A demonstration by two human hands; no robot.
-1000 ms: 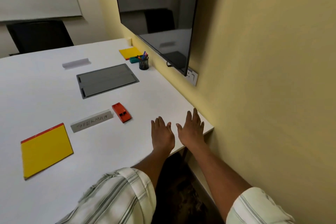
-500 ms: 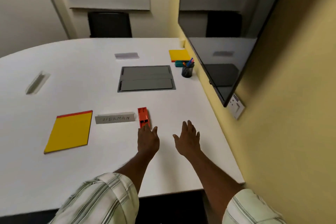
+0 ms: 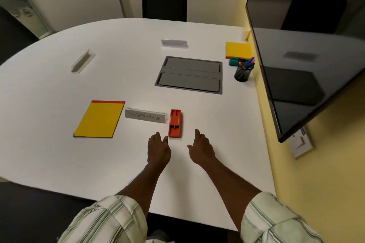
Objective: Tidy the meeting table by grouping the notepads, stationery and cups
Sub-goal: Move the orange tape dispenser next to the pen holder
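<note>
A red stapler (image 3: 175, 123) lies on the white table (image 3: 59, 154) just beyond my hands. My left hand (image 3: 158, 148) is open, its fingertips close to the stapler's near left corner. My right hand (image 3: 201, 147) is open too, a little right of the stapler and holding nothing. A yellow notepad (image 3: 99, 119) with a red top edge lies to the left. A second yellow notepad (image 3: 238, 50) lies at the far right, beside a teal object (image 3: 235, 61) and a black mesh pen cup (image 3: 242, 72) with coloured pens.
A name card reading SUPERMAN (image 3: 145, 116) stands between notepad and stapler. Two more card holders (image 3: 174, 43) (image 3: 82, 61) stand farther back. A grey cable hatch (image 3: 189, 74) is set in the table. A wall screen (image 3: 300, 45) overhangs the right edge. A black chair (image 3: 164, 4) is behind.
My view has swung left from the wall toward the table's middle. Both hands have moved from the table's right edge to either side of the stapler's near end.
</note>
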